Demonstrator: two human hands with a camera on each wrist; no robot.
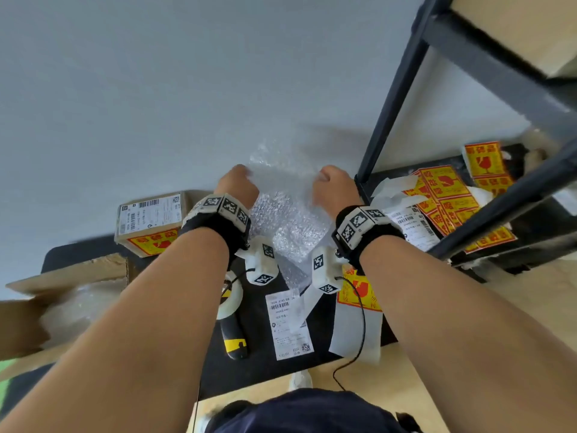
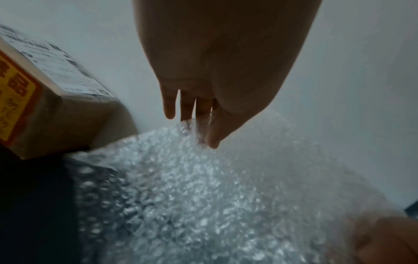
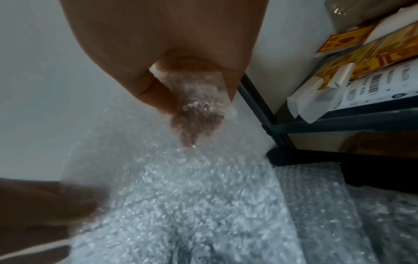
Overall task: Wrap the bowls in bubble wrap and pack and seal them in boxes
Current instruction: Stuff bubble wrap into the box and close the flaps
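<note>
Clear bubble wrap sheet [image 1: 288,220], one, pinched by two hands: left [image 1: 238,186], right [image 1: 334,188].

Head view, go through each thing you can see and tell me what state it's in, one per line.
bubble wrap: held up off the mat, hanging between both hands
left hand: pinches one upper corner of the wrap
right hand: grips the other upper corner
small box: closed, labelled, fragile sticker on its side
large box: flaps open
tape dispenser: lying on the mat, untouched
shipping label: lying flat on the mat
</note>
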